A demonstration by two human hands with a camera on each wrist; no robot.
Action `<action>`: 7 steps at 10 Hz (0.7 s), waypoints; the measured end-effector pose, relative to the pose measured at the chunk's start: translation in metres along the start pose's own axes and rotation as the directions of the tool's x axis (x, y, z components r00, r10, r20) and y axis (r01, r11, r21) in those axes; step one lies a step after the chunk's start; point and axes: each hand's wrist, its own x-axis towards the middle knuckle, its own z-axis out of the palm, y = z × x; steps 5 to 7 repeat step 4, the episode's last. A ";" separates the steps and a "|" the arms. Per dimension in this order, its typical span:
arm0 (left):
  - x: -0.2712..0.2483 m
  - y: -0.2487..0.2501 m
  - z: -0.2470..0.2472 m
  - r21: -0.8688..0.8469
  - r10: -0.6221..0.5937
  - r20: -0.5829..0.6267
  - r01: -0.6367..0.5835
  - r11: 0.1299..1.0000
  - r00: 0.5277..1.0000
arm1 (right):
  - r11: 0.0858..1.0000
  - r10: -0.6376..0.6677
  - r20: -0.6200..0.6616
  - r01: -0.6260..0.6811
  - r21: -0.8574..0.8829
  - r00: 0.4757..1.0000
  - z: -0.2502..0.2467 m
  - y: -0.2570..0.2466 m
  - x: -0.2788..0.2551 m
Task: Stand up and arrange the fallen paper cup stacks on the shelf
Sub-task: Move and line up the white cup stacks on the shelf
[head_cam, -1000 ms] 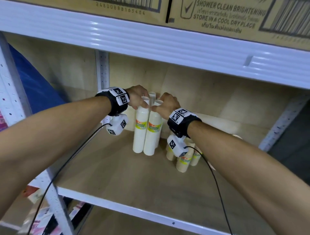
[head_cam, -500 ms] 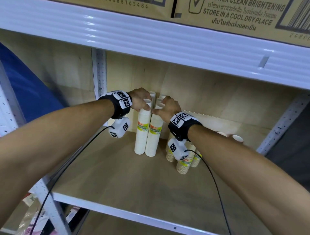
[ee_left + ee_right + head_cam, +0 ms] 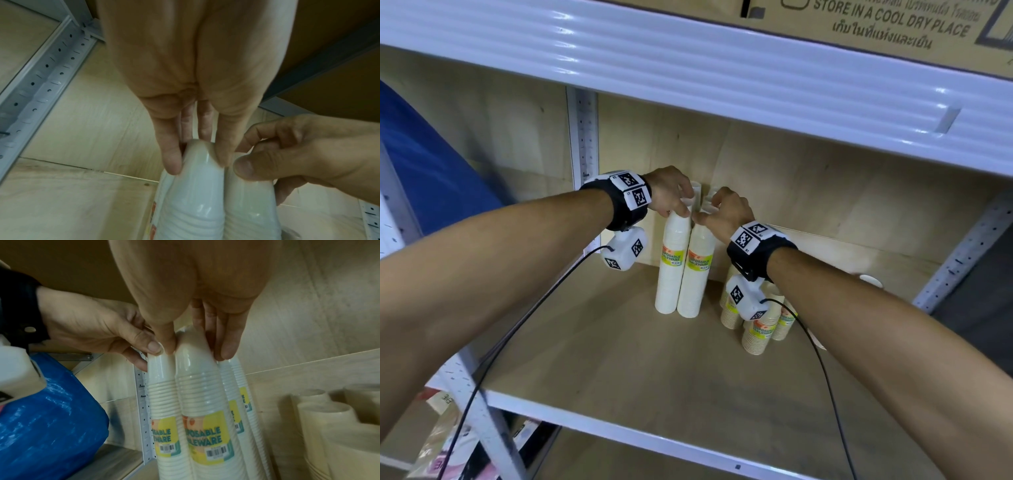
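Observation:
Two tall white paper cup stacks with yellow labels stand upright side by side near the shelf's back left corner. My left hand [image 3: 681,209] pinches the top of the left stack [image 3: 668,270]; the left wrist view shows its fingers [image 3: 172,162] round that stack's top [image 3: 195,194]. My right hand [image 3: 709,214] grips the top of the right stack [image 3: 697,277], with fingers [image 3: 225,347] and thumb either side of the stack [image 3: 197,386]. Two more white stacks [image 3: 234,386] stand just behind them.
Short beige cup stacks [image 3: 756,332] stand to the right, under my right wrist, and show again as beige cups [image 3: 329,418]. A white upper shelf beam [image 3: 722,78] hangs overhead. A blue bag [image 3: 41,418] sits left of the upright post [image 3: 583,137]. The wooden shelf board [image 3: 619,359] lies bare in front.
Both hands keep their hold on the tops of the two front stacks, which stay upright in about the same place. The head view has shifted slightly.

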 end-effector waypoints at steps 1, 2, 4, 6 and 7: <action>0.002 0.002 -0.005 0.008 -0.003 -0.001 0.003 1.000 1.000 | 1.000 -0.010 -0.005 0.010 -0.001 1.000 -0.004 -0.002 0.001; -0.002 0.007 -0.012 0.006 0.001 0.009 -0.001 1.000 1.000 | 1.000 -0.021 -0.005 0.021 -0.002 1.000 -0.009 -0.008 -0.001; -0.010 0.020 -0.028 0.065 0.020 -0.072 -0.015 0.998 0.997 | 0.998 -0.056 -0.109 0.053 -0.030 0.992 -0.018 -0.013 0.000; -0.010 0.020 -0.028 0.065 0.020 -0.072 -0.015 0.998 0.997 | 0.998 -0.056 -0.109 0.053 -0.030 0.992 -0.018 -0.013 0.000; -0.010 0.020 -0.028 0.065 0.020 -0.072 -0.015 0.998 0.997 | 0.998 -0.056 -0.109 0.053 -0.030 0.992 -0.018 -0.013 0.000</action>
